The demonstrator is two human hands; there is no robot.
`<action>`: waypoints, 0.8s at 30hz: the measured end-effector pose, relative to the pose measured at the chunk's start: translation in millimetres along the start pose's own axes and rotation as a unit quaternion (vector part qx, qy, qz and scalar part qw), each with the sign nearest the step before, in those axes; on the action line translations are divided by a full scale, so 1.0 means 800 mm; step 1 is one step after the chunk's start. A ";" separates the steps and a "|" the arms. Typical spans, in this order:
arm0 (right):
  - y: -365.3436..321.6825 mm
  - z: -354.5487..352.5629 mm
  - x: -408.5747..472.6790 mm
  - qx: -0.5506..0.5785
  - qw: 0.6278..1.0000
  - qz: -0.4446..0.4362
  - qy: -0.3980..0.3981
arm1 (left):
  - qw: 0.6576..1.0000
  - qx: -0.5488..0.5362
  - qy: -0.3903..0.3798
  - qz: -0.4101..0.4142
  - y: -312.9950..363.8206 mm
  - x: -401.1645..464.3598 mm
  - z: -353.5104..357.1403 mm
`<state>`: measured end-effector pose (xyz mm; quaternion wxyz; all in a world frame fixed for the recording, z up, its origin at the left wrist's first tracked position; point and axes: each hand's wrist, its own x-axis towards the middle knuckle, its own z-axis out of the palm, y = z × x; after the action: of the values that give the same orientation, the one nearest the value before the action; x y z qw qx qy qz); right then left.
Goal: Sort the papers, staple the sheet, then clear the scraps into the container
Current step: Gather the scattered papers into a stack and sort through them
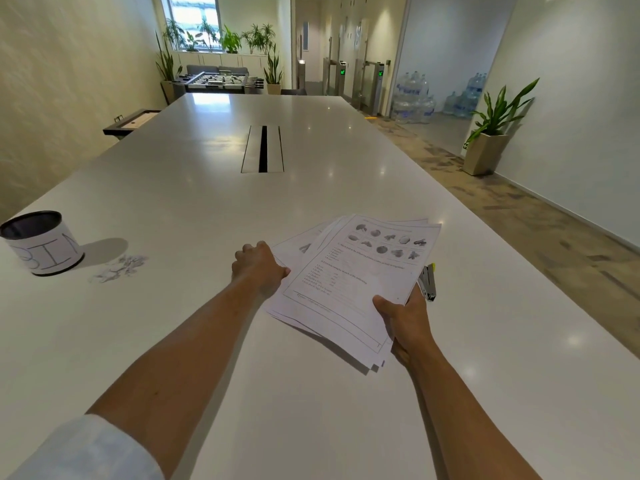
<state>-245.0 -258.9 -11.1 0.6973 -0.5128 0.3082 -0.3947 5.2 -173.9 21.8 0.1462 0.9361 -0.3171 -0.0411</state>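
Observation:
A loose stack of printed papers (349, 282) is held slightly above the white table (242, 202), fanned and uneven. My right hand (407, 320) grips the stack's near right corner, thumb on top. My left hand (259, 268) is closed on the stack's left edge. A grey stapler (428, 282) lies on the table just right of the papers, partly hidden by them. Small paper scraps (119, 268) lie in a heap at the left, beside a black tin labelled BIN (41, 242).
A cable hatch (263, 148) is set into the table's middle, farther away. The table's right edge runs diagonally past the stapler. A potted plant (491, 140) stands on the floor at the right, with water bottles (415, 98) beyond it.

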 end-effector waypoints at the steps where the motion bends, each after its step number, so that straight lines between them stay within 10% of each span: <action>1: -0.001 0.001 -0.001 0.000 1.000 0.000 -0.001 | 1.000 0.029 -0.002 0.003 -0.003 0.002 0.000; 15: -0.004 0.002 -0.004 -0.007 1.000 0.007 -0.006 | 0.980 0.055 -0.189 0.005 -0.024 0.015 -0.043; 24: 0.001 0.000 -0.001 -0.014 1.000 0.011 -0.003 | 0.985 -0.075 -0.155 -0.011 -0.030 -0.003 -0.036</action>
<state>-245.1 -258.2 -11.9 0.6954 -0.5206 0.3173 -0.3804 22.6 -147.1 42.0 0.1648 0.9083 -0.3217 -0.2106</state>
